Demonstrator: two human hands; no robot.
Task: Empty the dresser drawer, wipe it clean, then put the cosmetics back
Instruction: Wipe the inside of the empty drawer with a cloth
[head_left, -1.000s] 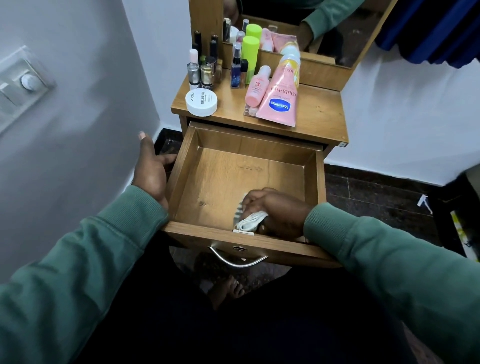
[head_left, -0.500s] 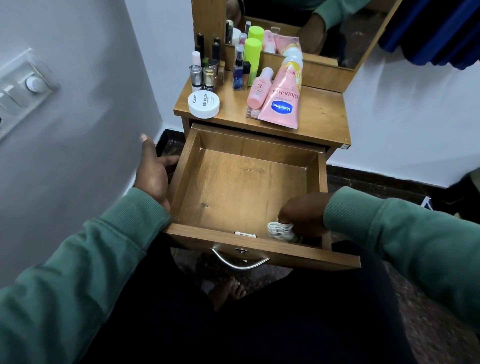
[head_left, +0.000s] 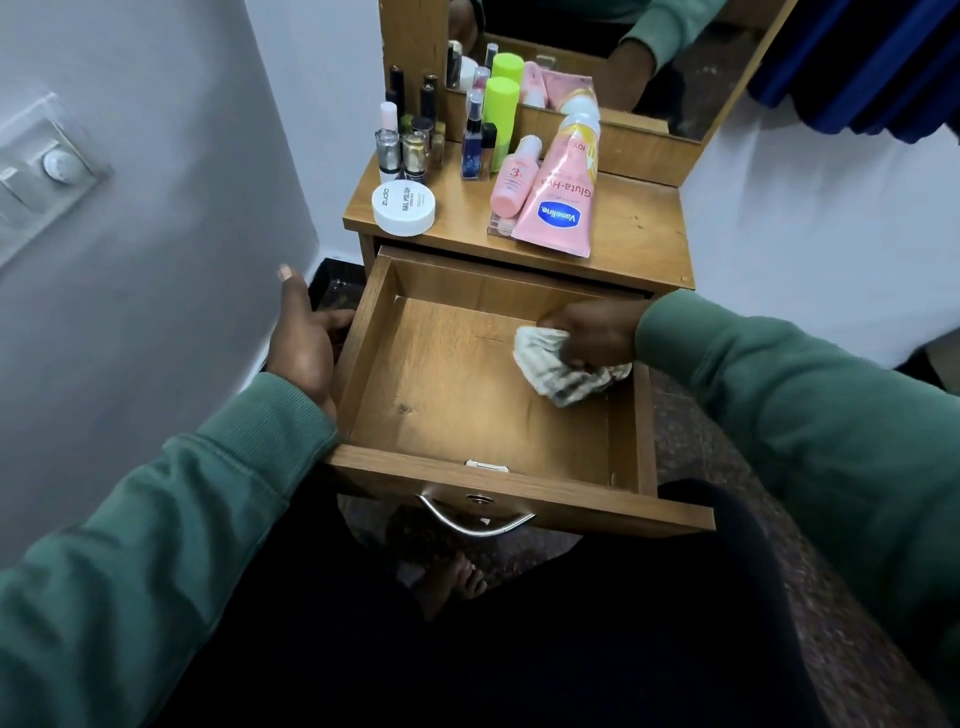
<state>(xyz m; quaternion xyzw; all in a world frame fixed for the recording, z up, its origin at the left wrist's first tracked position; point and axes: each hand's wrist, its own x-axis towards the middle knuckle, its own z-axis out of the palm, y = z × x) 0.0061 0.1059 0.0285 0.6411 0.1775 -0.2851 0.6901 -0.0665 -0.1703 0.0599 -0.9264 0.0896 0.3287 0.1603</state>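
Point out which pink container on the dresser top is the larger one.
The pink Vaseline tube, with the blue logo. The small pink bottle leans beside it on its left.

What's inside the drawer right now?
Only the right hand pressing a crumpled cloth on the drawer floor. No cosmetics inside; the spot under the cloth is hidden.

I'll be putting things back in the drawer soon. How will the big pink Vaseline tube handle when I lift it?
The Vaseline tube looks like soft plastic, so it will probably flex under a squeeze. It lies flat and ends in a flat crimp, so rolling seems unlikely. Its glossy skin may be slippery, and it partly rests on a clear tray, which could shift.
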